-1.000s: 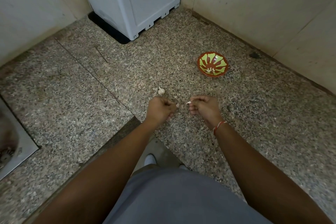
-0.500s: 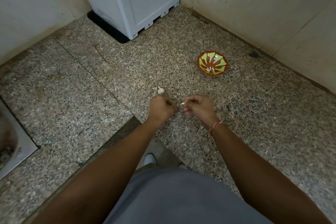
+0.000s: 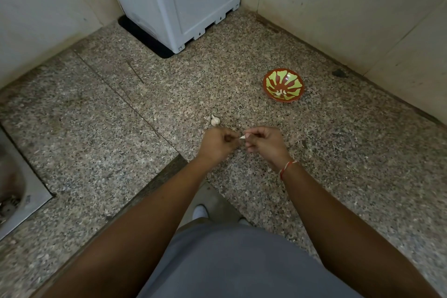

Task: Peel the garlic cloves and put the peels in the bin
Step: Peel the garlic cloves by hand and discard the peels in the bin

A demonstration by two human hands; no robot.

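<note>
My right hand [image 3: 264,144] pinches a small white garlic clove [image 3: 242,137] between thumb and fingers, its tip pointing left. My left hand [image 3: 217,144] is curled into a fist just left of the clove, fingertips almost touching it; what it holds is hidden. A garlic bulb [image 3: 214,120] lies on the granite counter just beyond my left hand. A red and green bowl [image 3: 283,84] with a few pale peeled cloves inside stands farther back to the right.
A grey plastic box-like container [image 3: 183,0] stands in the back corner on a black mat. Tiled walls close the counter at the back and right. A steel sink [image 3: 14,191] is at the far left. The counter edge cuts in below my hands.
Both hands have drawn closer together, and the gap around the clove has closed. The bulb and bowl have not moved.
</note>
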